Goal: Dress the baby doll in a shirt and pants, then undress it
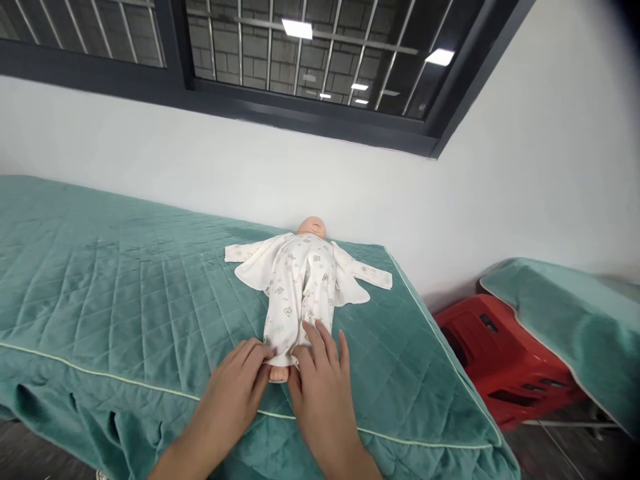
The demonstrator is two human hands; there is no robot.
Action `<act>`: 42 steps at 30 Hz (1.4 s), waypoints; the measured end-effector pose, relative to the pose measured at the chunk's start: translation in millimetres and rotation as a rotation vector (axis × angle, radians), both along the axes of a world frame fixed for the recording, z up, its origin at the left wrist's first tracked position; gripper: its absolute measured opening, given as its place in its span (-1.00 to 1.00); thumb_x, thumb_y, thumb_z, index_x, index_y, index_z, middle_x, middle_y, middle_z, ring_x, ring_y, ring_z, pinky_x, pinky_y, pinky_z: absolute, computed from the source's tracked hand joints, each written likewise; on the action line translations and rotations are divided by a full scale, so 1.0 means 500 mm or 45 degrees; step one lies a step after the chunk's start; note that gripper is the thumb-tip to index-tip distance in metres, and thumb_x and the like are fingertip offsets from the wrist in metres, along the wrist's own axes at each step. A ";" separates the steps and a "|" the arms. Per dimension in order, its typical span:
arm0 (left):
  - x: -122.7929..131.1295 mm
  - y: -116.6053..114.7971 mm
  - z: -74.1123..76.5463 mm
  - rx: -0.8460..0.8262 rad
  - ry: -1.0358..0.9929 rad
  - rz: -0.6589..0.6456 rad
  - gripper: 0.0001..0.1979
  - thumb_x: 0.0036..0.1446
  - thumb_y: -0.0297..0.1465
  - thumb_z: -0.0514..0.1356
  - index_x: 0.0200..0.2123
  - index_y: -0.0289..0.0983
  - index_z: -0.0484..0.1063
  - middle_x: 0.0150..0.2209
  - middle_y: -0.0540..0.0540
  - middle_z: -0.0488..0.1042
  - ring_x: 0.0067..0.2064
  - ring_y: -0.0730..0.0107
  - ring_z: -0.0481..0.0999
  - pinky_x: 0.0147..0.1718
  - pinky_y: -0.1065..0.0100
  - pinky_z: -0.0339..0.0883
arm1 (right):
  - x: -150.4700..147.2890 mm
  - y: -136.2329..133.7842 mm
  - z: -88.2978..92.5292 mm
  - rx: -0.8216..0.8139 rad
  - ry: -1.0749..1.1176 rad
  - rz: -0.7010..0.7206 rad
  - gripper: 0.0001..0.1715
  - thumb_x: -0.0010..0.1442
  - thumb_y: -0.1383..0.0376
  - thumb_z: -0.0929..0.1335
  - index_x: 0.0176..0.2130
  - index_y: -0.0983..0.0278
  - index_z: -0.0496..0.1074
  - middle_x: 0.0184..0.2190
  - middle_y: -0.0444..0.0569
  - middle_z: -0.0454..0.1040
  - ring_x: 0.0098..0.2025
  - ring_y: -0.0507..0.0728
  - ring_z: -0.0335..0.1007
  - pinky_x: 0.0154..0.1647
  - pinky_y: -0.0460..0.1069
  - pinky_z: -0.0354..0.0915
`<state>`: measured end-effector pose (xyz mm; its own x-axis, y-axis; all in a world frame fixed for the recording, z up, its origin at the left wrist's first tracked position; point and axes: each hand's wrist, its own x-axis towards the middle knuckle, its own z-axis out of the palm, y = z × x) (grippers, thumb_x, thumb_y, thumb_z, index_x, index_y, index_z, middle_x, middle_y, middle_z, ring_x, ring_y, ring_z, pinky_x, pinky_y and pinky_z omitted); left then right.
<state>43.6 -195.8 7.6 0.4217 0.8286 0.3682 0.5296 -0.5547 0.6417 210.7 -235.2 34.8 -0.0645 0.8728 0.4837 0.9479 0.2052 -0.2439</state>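
A baby doll [313, 227] lies on its back on a green quilted bed [125, 287], dressed in a white patterned romper [299, 287] with its sleeves spread out to both sides. My left hand [237, 387] rests at the romper's lower left leg, fingers together and touching the fabric by the doll's foot [279, 374]. My right hand [323, 387] lies flat over the lower right leg, fingers stretched out on the cloth.
The bed stands against a white wall under a dark-framed window [300, 67]. Its right edge drops off near a red plastic stool [500, 360]. A second green-covered bed [565, 320] stands at the far right.
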 end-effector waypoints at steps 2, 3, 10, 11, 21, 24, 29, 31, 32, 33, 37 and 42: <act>-0.002 -0.007 0.006 0.034 -0.045 0.040 -0.82 0.34 -0.36 -0.01 -0.17 -0.20 0.39 -0.22 -0.10 0.45 -0.19 0.27 0.48 -0.19 0.23 0.40 | 0.001 0.001 0.005 0.008 0.014 -0.027 -0.86 0.28 0.35 0.26 -0.27 0.21 0.41 0.21 0.03 0.36 0.32 0.34 0.11 0.31 0.45 -0.05; -0.003 -0.012 0.008 0.069 -0.069 0.065 -0.84 0.34 -0.36 0.01 -0.17 -0.20 0.38 -0.23 -0.09 0.45 -0.20 0.29 0.48 -0.20 0.26 0.40 | 0.001 0.000 0.009 0.019 0.019 -0.024 -0.86 0.29 0.35 0.26 -0.29 0.22 0.41 0.19 0.03 0.38 0.32 0.33 0.12 0.31 0.44 -0.05; -0.017 -0.057 -0.035 0.382 -0.152 0.316 -0.87 0.31 -0.43 0.06 -0.11 -0.20 0.33 -0.19 -0.09 0.49 -0.16 0.35 0.52 -0.20 0.38 0.41 | 0.001 -0.023 0.018 0.229 0.012 0.190 -0.91 0.24 0.39 0.30 -0.26 0.22 0.39 0.14 -0.02 0.42 0.28 0.24 0.17 0.37 0.35 -0.14; -0.018 -0.060 -0.048 0.385 -0.140 0.340 -0.88 0.30 -0.42 0.06 -0.11 -0.21 0.34 -0.19 -0.09 0.49 -0.17 0.35 0.52 -0.21 0.39 0.41 | 0.002 -0.026 0.013 0.228 0.008 0.209 -0.92 0.23 0.40 0.31 -0.28 0.22 0.38 0.14 -0.03 0.43 0.27 0.23 0.17 0.37 0.34 -0.14; 0.001 -0.063 -0.050 0.346 -0.014 0.341 -0.79 0.23 -0.49 0.07 -0.07 -0.22 0.33 -0.10 -0.15 0.43 -0.07 0.25 0.46 -0.13 0.24 0.40 | 0.028 -0.043 0.004 0.132 0.037 0.249 -0.79 0.23 0.44 0.31 -0.14 0.19 0.39 0.13 -0.01 0.40 0.25 0.24 0.20 0.32 0.34 0.02; 0.023 -0.064 -0.002 0.384 -0.013 0.204 -0.68 0.21 -0.54 0.04 0.03 -0.22 0.30 0.00 -0.17 0.39 0.07 0.20 0.37 0.01 0.16 0.34 | 0.055 -0.051 -0.005 0.115 0.159 0.216 -0.59 0.25 0.39 0.33 0.08 0.19 0.30 0.17 0.09 0.33 0.25 0.25 0.20 0.25 0.29 0.19; 0.068 -0.050 0.044 0.366 0.199 0.037 -0.66 0.17 -0.56 0.10 0.01 -0.23 0.33 0.05 -0.14 0.40 0.16 0.09 0.27 0.10 0.03 0.24 | 0.093 -0.062 -0.042 -0.027 0.374 -0.013 -0.39 0.15 0.33 0.43 0.16 0.18 0.24 0.13 0.12 0.31 0.14 0.26 0.30 0.09 0.17 0.39; 0.081 -0.041 0.042 0.369 0.267 0.031 -0.69 0.15 -0.59 0.11 -0.04 -0.24 0.37 0.04 -0.14 0.41 0.18 0.06 0.26 0.09 0.01 0.24 | 0.096 -0.064 -0.051 -0.059 0.445 -0.094 -0.52 0.17 0.32 0.42 0.07 0.19 0.30 0.04 0.10 0.34 0.05 0.24 0.36 0.00 0.14 0.42; 0.085 -0.037 0.040 0.376 0.285 0.037 -0.71 0.15 -0.60 0.11 -0.07 -0.24 0.38 0.03 -0.13 0.42 0.18 0.06 0.27 0.08 0.00 0.24 | 0.095 -0.063 -0.053 -0.082 0.480 -0.117 -0.60 0.19 0.31 0.41 0.02 0.19 0.32 -0.02 0.07 0.36 -0.02 0.22 0.39 -0.06 0.12 0.44; 0.088 -0.035 0.037 0.383 0.290 0.046 -0.73 0.16 -0.59 0.11 -0.10 -0.23 0.39 0.02 -0.13 0.43 0.17 0.06 0.27 0.06 0.00 0.25 | 0.093 -0.063 -0.055 -0.109 0.513 -0.126 -0.69 0.21 0.29 0.39 -0.04 0.19 0.33 -0.10 0.04 0.38 -0.10 0.19 0.40 -0.12 0.09 0.44; 0.091 -0.032 0.034 0.387 0.204 0.086 -0.84 0.22 -0.53 0.10 -0.15 -0.24 0.39 -0.05 -0.12 0.46 0.12 0.10 0.32 0.02 0.03 0.29 | 0.086 -0.059 -0.055 -0.165 0.579 -0.048 -0.90 0.26 0.32 0.35 -0.18 0.19 0.34 -0.32 -0.09 0.38 -0.28 0.11 0.37 -0.26 0.01 0.38; 0.081 -0.044 0.039 0.437 0.034 0.084 -0.83 0.23 -0.53 0.10 -0.12 -0.25 0.36 -0.06 -0.12 0.46 0.12 0.18 0.32 0.09 0.06 0.28 | 0.096 -0.074 -0.030 -0.033 0.559 0.097 -0.86 0.26 0.44 0.30 -0.20 0.21 0.35 -0.31 -0.07 0.40 -0.25 0.09 0.40 -0.21 -0.04 0.37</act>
